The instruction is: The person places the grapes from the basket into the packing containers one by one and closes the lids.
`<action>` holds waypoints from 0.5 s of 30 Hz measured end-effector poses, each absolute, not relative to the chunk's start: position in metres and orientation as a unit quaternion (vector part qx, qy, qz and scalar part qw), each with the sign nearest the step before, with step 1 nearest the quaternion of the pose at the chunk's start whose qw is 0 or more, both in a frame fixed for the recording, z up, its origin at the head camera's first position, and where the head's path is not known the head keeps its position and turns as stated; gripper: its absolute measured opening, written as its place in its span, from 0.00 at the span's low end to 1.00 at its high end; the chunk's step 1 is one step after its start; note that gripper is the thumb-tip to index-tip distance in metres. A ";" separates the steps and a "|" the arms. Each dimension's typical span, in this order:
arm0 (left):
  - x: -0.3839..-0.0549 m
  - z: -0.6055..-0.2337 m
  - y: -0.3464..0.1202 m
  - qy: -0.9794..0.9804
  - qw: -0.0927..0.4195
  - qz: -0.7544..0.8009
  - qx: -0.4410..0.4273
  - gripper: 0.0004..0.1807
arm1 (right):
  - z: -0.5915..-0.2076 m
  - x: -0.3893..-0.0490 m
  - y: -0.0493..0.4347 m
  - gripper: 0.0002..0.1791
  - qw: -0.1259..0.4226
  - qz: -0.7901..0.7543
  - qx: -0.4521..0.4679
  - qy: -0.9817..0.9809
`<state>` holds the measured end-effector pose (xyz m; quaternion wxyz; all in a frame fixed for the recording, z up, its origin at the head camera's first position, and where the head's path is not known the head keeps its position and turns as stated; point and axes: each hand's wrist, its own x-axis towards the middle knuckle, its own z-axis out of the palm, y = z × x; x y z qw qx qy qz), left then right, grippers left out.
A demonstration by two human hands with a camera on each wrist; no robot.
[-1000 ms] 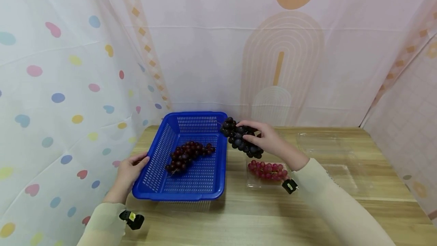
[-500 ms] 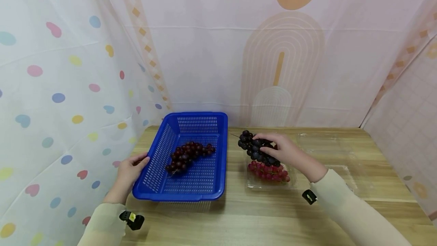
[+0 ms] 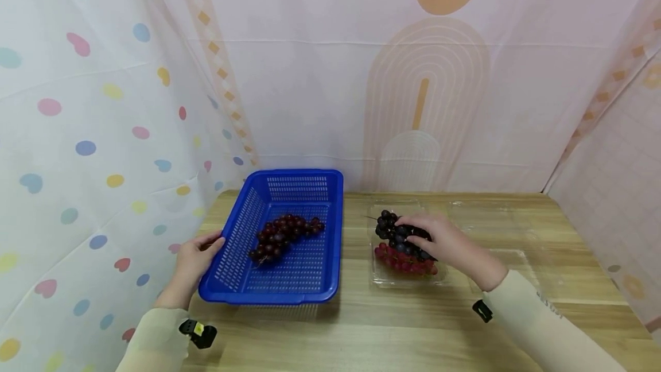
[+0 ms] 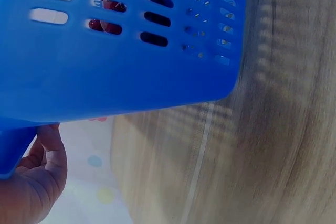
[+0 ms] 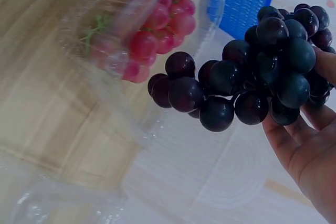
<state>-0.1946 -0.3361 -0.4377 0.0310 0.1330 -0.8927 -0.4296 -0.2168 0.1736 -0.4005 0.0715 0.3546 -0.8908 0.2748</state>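
Note:
My right hand [image 3: 439, 241] grips a bunch of black grapes [image 3: 396, 236], fingers and thumb on either side of it. In the right wrist view the black grapes [image 5: 262, 72] hang beside a clear plastic box [image 5: 142, 124] that holds a bunch of pinkish-red grapes [image 5: 157, 30]. From the head view, the black bunch overlaps the red grapes [image 3: 405, 263] in that box [image 3: 382, 281]. My left hand [image 3: 193, 263] holds the left rim of a blue slotted basket [image 3: 335, 234], thumb and fingers at the rim. Inside the basket lies a bunch of dark red grapes [image 3: 281, 237].
Another clear plastic container [image 3: 508, 257] lies on the wooden table [image 3: 372, 332] to the right, partly behind my right forearm. A patterned curtain [image 3: 310, 73] stands behind the table, and a dotted one [image 3: 119, 205] runs close along the left.
My right hand has carried the black grapes from the basket's right rim rightward and nearer me, over the plastic box. The left hand and basket have stayed in place.

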 end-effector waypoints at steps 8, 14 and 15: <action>-0.195 -0.433 -0.332 -0.913 0.032 -0.384 0.135 0.27 | -0.413 -0.210 0.173 0.21 0.094 0.243 0.336 -0.905; -0.192 -0.418 -0.323 -0.936 0.051 -0.336 0.095 0.28 | -0.419 -0.206 0.172 0.21 0.099 0.218 0.328 -0.914; -0.192 -0.415 -0.320 -0.938 0.063 -0.329 0.089 0.28 | -0.420 -0.206 0.171 0.21 0.096 0.214 0.325 -0.916</action>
